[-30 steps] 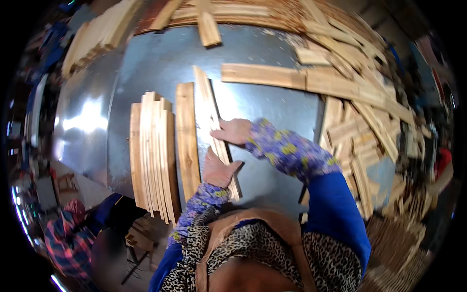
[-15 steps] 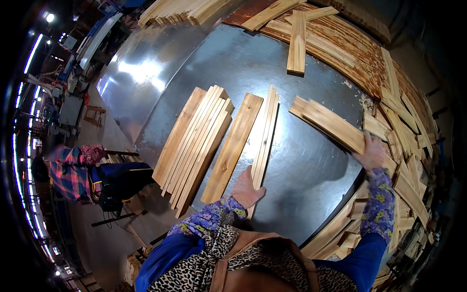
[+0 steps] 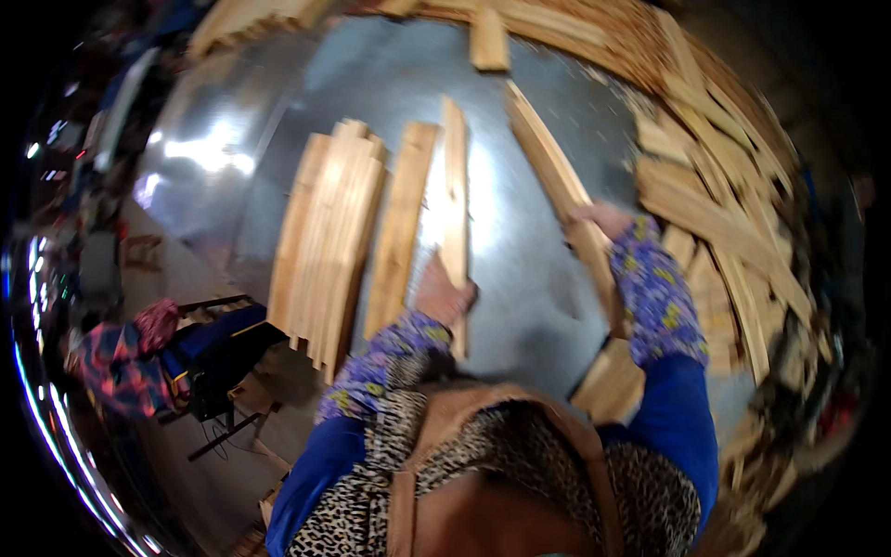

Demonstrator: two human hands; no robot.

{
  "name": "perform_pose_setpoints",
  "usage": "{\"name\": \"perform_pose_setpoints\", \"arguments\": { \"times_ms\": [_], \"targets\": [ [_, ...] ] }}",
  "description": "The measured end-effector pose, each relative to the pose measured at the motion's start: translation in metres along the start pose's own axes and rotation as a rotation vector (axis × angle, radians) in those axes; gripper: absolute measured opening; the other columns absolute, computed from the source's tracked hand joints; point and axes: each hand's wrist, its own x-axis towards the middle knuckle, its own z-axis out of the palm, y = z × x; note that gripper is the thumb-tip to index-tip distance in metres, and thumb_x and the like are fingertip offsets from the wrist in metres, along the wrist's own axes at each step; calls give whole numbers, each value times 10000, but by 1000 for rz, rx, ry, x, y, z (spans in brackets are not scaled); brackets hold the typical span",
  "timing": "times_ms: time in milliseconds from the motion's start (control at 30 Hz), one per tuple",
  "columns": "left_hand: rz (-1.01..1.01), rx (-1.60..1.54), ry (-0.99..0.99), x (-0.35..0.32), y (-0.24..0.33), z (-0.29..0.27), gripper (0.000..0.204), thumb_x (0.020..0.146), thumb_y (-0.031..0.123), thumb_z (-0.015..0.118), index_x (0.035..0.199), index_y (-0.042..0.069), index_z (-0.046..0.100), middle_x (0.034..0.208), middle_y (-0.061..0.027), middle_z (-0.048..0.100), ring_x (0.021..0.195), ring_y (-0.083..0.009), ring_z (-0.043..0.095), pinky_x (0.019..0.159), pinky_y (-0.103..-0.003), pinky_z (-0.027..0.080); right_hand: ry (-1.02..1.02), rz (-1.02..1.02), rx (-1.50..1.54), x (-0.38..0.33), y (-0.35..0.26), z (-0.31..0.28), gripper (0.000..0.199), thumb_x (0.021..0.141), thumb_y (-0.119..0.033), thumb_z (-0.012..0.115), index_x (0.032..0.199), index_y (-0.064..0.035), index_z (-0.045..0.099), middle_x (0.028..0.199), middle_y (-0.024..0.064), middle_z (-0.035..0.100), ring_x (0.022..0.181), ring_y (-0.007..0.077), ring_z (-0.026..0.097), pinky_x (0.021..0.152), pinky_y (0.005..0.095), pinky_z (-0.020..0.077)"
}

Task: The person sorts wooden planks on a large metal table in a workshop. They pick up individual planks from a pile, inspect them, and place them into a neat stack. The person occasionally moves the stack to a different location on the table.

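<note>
My left hand (image 3: 444,293) is closed around the near part of some narrow wooden strips (image 3: 455,186) standing on edge on the metal tabletop (image 3: 520,306). With my right hand (image 3: 603,221) I grip a wooden board (image 3: 548,162) near its middle; it slants from far left to near right and is tilted on its edge. Whether it is one board or two pressed together, the blur does not show. Just left of my left hand a single board (image 3: 402,223) lies flat. Beyond it sits a row of several boards (image 3: 334,232) packed side by side.
A heap of loose boards (image 3: 705,213) covers the right side. At the far edge a short board end (image 3: 488,42) juts over the tabletop. More stacked boards (image 3: 251,20) lie far left. A person in a checked top (image 3: 125,357) is beyond the table's left side.
My right hand has drawn its board leftward off the heap's edge and turned it steeper, closer to the strips. My left hand stays on the strips. The whole view has shifted and blurred.
</note>
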Motion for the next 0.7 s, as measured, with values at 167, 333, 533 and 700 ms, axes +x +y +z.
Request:
{"name": "perform_pose_setpoints", "arguments": {
  "times_ms": [167,333,533,700],
  "targets": [
    [53,-22,-142,-14,9,10,779,903,267,782,1530,-73,471,1414,-299,645,1296,-437,655,1143,-474,519,275,-87,-100,-17,49,108,802,995,-550,736,1497,63,615,1308,263,739,1191,347,734,1045,451,588],
    [-69,60,-280,-51,40,31,1136,911,527,807,1701,-90,272,1629,-368,478,1513,-479,498,1281,-495,402,389,47,-208,-32,57,169,1076,1047,-736,545,1650,143,398,1655,348,502,1544,453,503,1309,513,374],
    [-181,-81,-229,-73,16,29,1146,898,446,848,1707,-98,245,1566,-348,559,1440,-430,590,1238,-474,461,169,-41,995,-54,88,201,610,1149,-528,584,1505,-35,622,1375,201,749,1172,320,771,953,436,683],
    [-169,-90,-166,-64,22,31,1256,826,491,895,1709,-91,218,1601,-353,498,1454,-448,567,1234,-466,469,-43,75,311,-7,118,198,659,1129,-677,481,1183,-78,749,885,108,729,688,224,629,620,405,557]
  ]
}}
